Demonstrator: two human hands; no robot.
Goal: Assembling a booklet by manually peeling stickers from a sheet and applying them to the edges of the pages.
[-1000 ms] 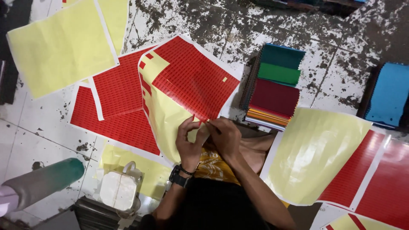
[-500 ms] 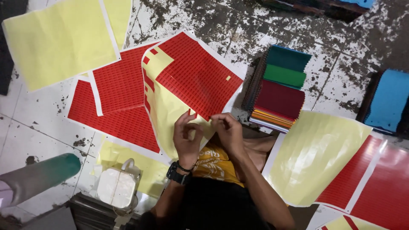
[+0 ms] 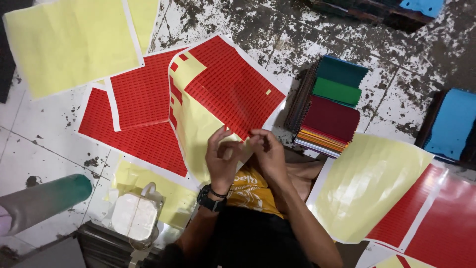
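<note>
Pinching red sticker sheet (image 3: 225, 87) edge – L hand (image 3: 221, 158) & R hand (image 3: 268, 153)

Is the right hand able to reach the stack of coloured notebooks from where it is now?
Probably yes: the right hand is at the red sticker sheet, and the notebook stack lies close on its side with nothing between.

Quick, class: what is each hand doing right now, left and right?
Left hand: fingers pinched at the lower edge of the red sticker sheet.
Right hand: fingers curled at the same edge; actual grip cannot be told.
</note>
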